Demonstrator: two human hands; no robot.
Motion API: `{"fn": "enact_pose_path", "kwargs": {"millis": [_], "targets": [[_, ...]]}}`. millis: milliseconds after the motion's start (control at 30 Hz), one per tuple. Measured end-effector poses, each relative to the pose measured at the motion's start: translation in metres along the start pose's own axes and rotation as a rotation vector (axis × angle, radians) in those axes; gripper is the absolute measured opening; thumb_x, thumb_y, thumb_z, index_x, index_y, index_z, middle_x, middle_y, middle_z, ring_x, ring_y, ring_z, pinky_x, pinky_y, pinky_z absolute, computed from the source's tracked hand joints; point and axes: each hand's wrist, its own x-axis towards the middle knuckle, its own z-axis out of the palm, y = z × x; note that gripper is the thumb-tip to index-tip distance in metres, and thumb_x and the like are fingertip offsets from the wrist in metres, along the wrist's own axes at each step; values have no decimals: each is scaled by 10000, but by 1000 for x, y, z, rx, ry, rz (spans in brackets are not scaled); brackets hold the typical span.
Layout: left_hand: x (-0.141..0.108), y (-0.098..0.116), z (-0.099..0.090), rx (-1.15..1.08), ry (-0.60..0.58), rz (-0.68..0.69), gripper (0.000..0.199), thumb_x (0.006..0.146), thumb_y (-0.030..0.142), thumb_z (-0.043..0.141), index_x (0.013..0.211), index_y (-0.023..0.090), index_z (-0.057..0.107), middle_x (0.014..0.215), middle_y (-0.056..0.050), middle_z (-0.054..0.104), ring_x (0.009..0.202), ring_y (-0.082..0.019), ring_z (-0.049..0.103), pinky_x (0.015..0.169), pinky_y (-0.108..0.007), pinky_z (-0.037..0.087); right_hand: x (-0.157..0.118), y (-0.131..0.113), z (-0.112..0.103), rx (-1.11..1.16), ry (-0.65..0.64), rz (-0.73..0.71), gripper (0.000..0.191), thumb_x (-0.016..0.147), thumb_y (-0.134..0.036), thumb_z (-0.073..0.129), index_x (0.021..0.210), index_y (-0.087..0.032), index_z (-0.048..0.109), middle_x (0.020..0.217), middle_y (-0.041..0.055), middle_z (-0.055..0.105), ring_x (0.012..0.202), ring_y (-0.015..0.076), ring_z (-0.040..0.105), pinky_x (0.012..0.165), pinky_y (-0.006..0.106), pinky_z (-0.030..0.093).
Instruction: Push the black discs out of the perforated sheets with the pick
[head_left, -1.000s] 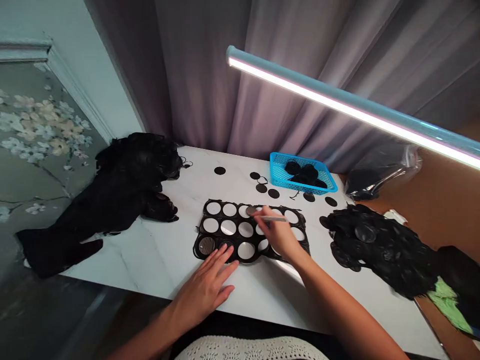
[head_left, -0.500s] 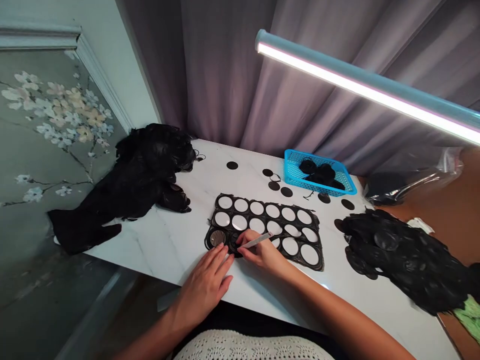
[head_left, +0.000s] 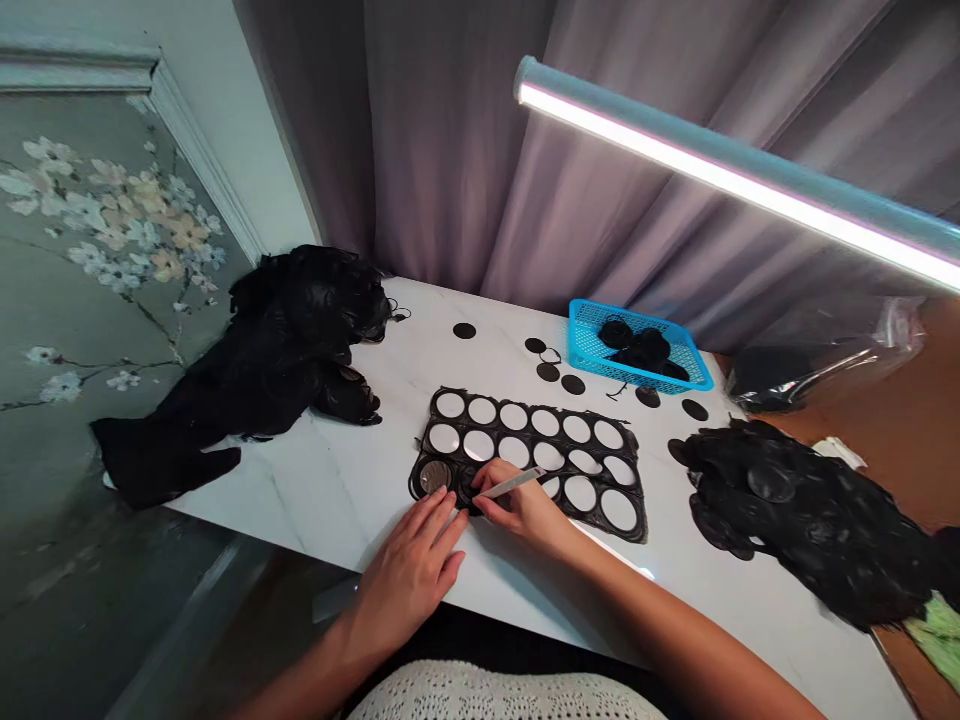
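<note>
Pinching a slim pale tool [head_left: 519,482], right hand [head_left: 521,508] sits over the lower left of a black punched sheet [head_left: 529,420], mid-table on white marble table [head_left: 360,510]; left hand [head_left: 409,575] lies open, flat, just beside the sheet.

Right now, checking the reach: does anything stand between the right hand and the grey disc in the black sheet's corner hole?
Nothing raised: the right hand, gripping a slim pale tool, lies beside the grey disc, with only the flat black sheet between them. The left hand rests below the disc, not over it.
</note>
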Motion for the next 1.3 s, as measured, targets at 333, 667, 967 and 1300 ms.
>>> {"fn": "enact_pose_path", "kwargs": {"millis": [333, 667, 967, 1300], "targets": [[1, -1, 0, 5, 9, 7, 344, 941, 218, 494, 1271, 158, 570, 1338, -109, 579, 1288, -274, 491, 1017, -442, 479, -13, -7, 13, -499, -89, -154, 111, 889, -97, 523, 927, -196, 554, 1048, 115, 649, 942, 244, 579, 830, 381, 488], [-1, 3, -4, -70, 28, -30, 346, 940, 205, 499, 1279, 192, 562, 1318, -86, 589, 1277, -260, 499, 1015, -435, 485, 47, -8, -62, -231, 386, 120, 152, 951, -303, 451, 901, -211, 561, 964, 65, 691, 711, 171, 580, 638, 283, 441], [-21, -12, -13, -63, 94, -122, 304, 949, 175, 479, 1237, 174, 577, 1240, -89, 619, 1227, -249, 539, 1055, -431, 468, 44, -15, 25, 49, -108, 62, 95, 913, -191, 477, 884, -199, 567, 834, 24, 654, 672, 132, 545, 597, 244, 425], [-21, -16, -15, -34, 49, -55, 311, 954, 168, 465, 1244, 171, 577, 1277, -85, 616, 1246, -256, 527, 1055, -449, 443, 39, -14, 29, 54, -104, -24, 145, 882, -167, 566, 751, -201, 514, 952, 52, 631, 810, 163, 574, 710, 304, 469]]}}
